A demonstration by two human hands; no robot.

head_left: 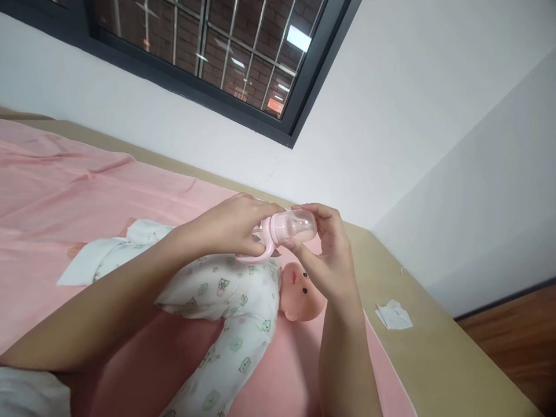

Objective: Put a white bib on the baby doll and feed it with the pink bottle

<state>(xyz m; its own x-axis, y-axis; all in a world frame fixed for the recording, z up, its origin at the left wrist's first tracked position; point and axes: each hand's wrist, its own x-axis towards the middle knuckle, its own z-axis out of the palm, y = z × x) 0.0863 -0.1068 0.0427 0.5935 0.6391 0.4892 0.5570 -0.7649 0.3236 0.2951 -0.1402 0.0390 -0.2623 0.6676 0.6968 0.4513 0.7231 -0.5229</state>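
Observation:
A baby bottle (284, 226) with a pink handle and a clear cap over its teat is held sideways between my two hands. My left hand (238, 223) is closed around the bottle body and handle, covering most of the body. The fingers and thumb of my right hand (332, 249) grip the clear cap end. Below the bottle, a baby doll (299, 292) lies on its back, its head to the right. It wears a white suit (234, 289) printed with small animals. My right hand and wrist hide part of its head.
A pink sheet (56, 191) covers much of the tan surface (391, 353). A crumpled white tissue (394, 314) lies at the right. Behind are a white wall (347, 133) and a dark-framed window (299, 110) with bars. Brown wood (521, 341) shows at the right edge.

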